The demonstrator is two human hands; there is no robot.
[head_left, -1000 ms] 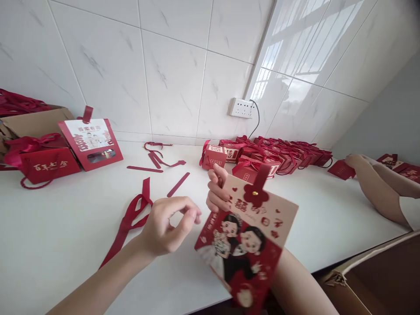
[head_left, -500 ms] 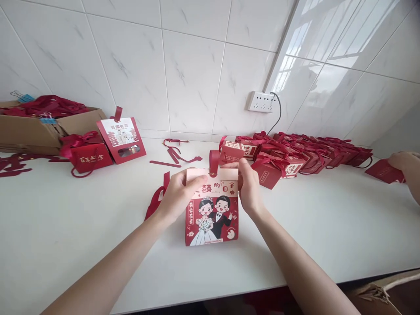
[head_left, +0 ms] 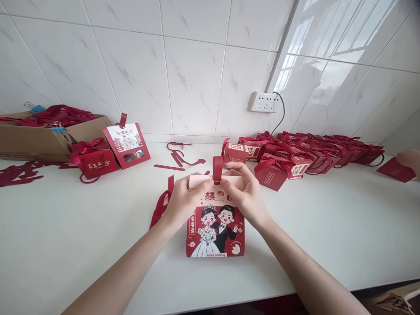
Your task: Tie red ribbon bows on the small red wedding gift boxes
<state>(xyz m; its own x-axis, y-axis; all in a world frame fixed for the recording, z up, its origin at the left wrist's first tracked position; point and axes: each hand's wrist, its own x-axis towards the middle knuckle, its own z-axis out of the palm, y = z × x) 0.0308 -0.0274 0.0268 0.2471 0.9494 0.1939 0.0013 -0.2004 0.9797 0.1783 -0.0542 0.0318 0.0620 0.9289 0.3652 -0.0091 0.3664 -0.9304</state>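
Both hands hold a red and pale pink gift box (head_left: 216, 232) printed with a cartoon bride and groom, upright over the white table. A dark red strap loop (head_left: 217, 168) sticks up through the middle of its folded top edge. My left hand (head_left: 187, 197) pinches the top from the left, thumb on the front. From the right, my right hand (head_left: 247, 192) grips the same edge, its thumb beside the loop and fingers behind. The fingertips at the back are partly hidden. Behind my left hand lies a red ribbon (head_left: 161, 205).
A cardboard box of red straps (head_left: 36, 142) stands at left, beside a red box with a bow (head_left: 96, 162) and a windowed box (head_left: 129, 146). Loose straps (head_left: 177, 159) lie ahead. Many red boxes (head_left: 288, 153) crowd the right; another person's hand (head_left: 410, 162) holds one.
My right thumb has come onto the front of the box top, and both hands are closer to the loop. The box sits slightly lower and more upright in view.
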